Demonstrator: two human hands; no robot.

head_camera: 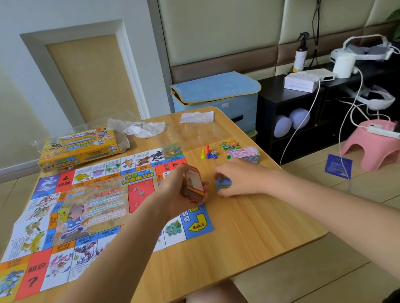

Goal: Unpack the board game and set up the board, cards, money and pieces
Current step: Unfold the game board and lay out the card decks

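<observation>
— How far am I getting with the set-up, going from the left?

— I am seeing the paper board (80, 219) already lying unfolded and flat on the wooden worktop (247, 236), on its left half. It is thin and glossy, a ring of coloured squares with a big picture in the middle. Behind it the yellow cardboard box (79, 149) is lying with one end flap open, and beside it crumpled clear wrapping (140, 128).

— And the cards?

— I am working on them now, I think. My left hand (175, 197) is gripping a thick stack of red-backed cards (194, 185), standing on edge over the right border of the board, near the red card field. My right hand (240, 179) is curling its fingers around a smaller blue-backed stack (223, 183), which is touching the worktop just beside the board.

— What is already out?

— Farther right and back, small plastic pawns (207, 152) and a die (213, 153) are standing together, then some colourful cut-out pieces (229, 144), and a flat pile of pinkish paper money (245, 154).

— So what is left?

— I am judging it more than half done. Both card stacks are still waiting for their places, and the pawns, it seems, are not yet on the start square.
</observation>
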